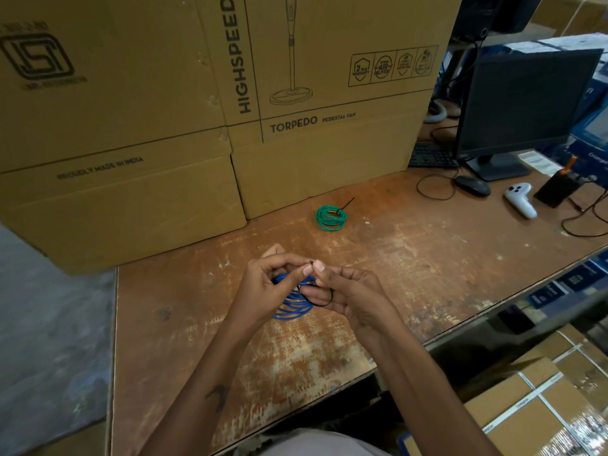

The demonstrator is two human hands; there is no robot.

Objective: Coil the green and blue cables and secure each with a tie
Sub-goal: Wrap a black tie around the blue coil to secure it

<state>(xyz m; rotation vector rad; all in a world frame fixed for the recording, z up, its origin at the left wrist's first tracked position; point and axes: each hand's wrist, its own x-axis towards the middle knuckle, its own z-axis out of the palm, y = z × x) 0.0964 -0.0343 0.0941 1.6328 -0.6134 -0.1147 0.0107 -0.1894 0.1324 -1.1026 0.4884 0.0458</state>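
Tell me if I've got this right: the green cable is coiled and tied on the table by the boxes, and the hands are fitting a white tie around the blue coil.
Not quite: the tie is black, not white, as the head view shows. The rest holds: the green cable lies coiled and tied on the table by the boxes, and the left hand and right hand are fitting the tie around the blue coil.

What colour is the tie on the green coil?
Black, on the green coil; its tie shows in the head view.

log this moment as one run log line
green coil: tied, on table | blue coil: held | black tie: looped, both hands pinching | left hand | right hand
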